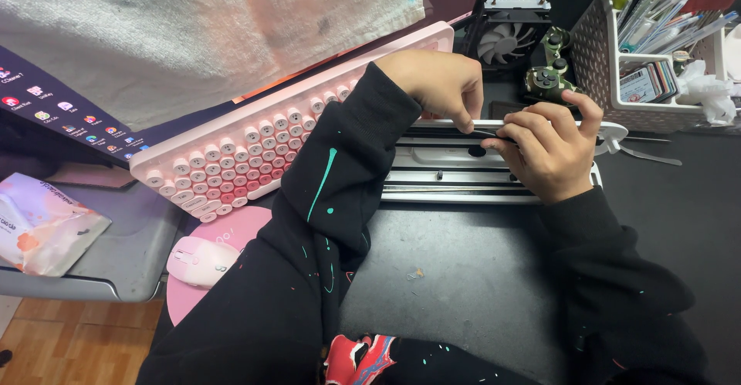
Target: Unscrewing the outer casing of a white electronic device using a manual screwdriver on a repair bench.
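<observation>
**Both hands pinch a thin part over a long white unit**

Head view: the left hand (436,84) and the right hand (544,149) meet over a long white slotted unit (455,170) that lies crosswise on the dark tabletop (463,277), just near of a pink round-key keyboard (255,149). The left hand's fingers (465,122) are curled and pinched onto a thin dark strip (488,132) at the unit's far edge. The right hand's fingers (519,126) close on the same strip from the right, thumb raised. Both are grasping, not released. Whether the strip is a cable or a small tool cannot be told.

The unit shows a dark round hole and long rails, and its right end is hidden beneath the right hand. The pinch looks fine work, best done close to the fingertips, with the wrists resting low and the unit kept flat, so that the strip stays in line with the rail.

To the near left lie a pink mouse (197,261) on a pink mat and a printed pouch (42,227). Far right stand a fan cooler (505,33), a camouflage game controller (549,68) and a white perforated basket (594,53) holding pens and cards. A laptop screen (62,111) sits far left, partly under a pale towel (193,22).
</observation>
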